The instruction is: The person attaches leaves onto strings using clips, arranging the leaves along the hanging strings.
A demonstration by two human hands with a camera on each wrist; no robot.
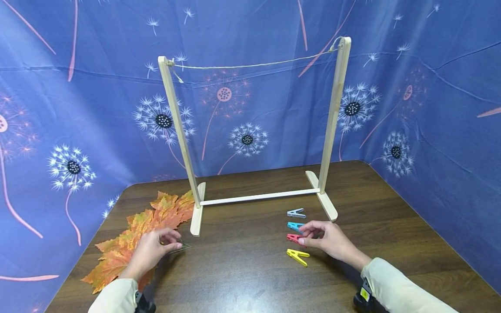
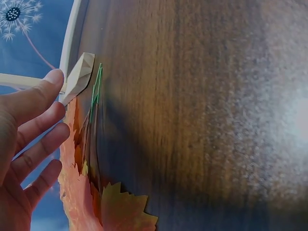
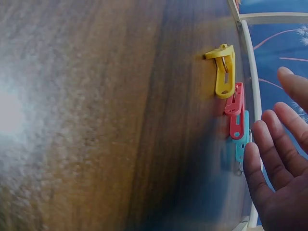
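Note:
My left hand point(image 1: 153, 248) hovers at the right side of a pile of orange and yellow artificial maple leaves point(image 1: 168, 208), near their thin green stems point(image 2: 98, 84). In the left wrist view its thumb and fingers are apart, holding nothing. On the right, my right hand point(image 1: 328, 240) reaches over a column of clothespins. Its fingertips are nearest the red clothespin point(image 1: 293, 238) and blue clothespin point(image 1: 294, 226); the right wrist view shows the fingers point(image 3: 276, 159) spread, without a grip. A yellow clothespin point(image 1: 297, 256) lies nearest me, a grey clothespin point(image 1: 296, 213) farthest.
Behind the hands stands a wooden frame point(image 1: 335, 100) with two posts, feet and a low crossbar point(image 1: 258, 198). A thin string point(image 1: 250, 66) sags between the post tops. Blue dandelion-print cloth point(image 1: 250, 113) hangs behind the brown wooden table point(image 1: 242, 269).

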